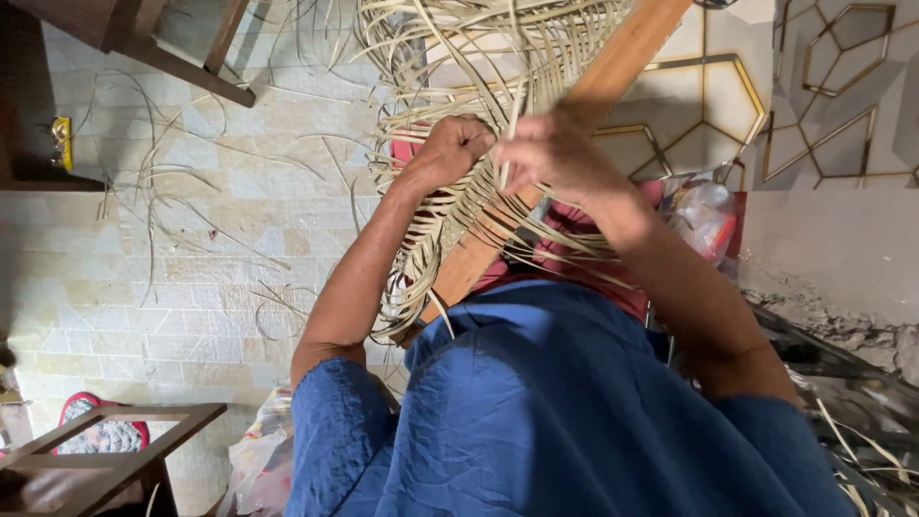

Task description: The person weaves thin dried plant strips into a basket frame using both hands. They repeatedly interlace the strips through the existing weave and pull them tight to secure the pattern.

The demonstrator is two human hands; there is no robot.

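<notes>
- At your fingertips, a single pale cane strip [512, 134] stands pinched upright; your right hand [555, 153] closes thumb and fingers on it, just above the woven edge.
- Your left hand [448, 151] curls into a near-fist beside it, knuckles up, pressing down on the strands already laid; whether it grips one of them cannot be told from this angle.
- Both hands meet, almost touching, over the half-woven cane panel [450, 211], which stretches across a wooden frame rail [613, 72] running diagonally from your lap toward the upper right.
- Loose strip ends fan out from the weave on both sides and trail across your blue garment [536, 412] and the red cloth [574, 254] under the frame.
- By the look of it, the step in hand is threading one strand through the crossing strands; the weave near your hands is dense, while the far end remains open and ragged.
- As a judgement, the next move calls for steady tension on the pinched strip and a firm hold on its neighbours, so the pattern does not slip.
- Beyond the work, stray cane offcuts [182, 191] lie scattered on the pale tiled floor [144, 306]; a crumpled plastic bag [704, 215] sits just beside your right forearm, and a dark wooden stool frame [115, 436] stands at lower left.
</notes>
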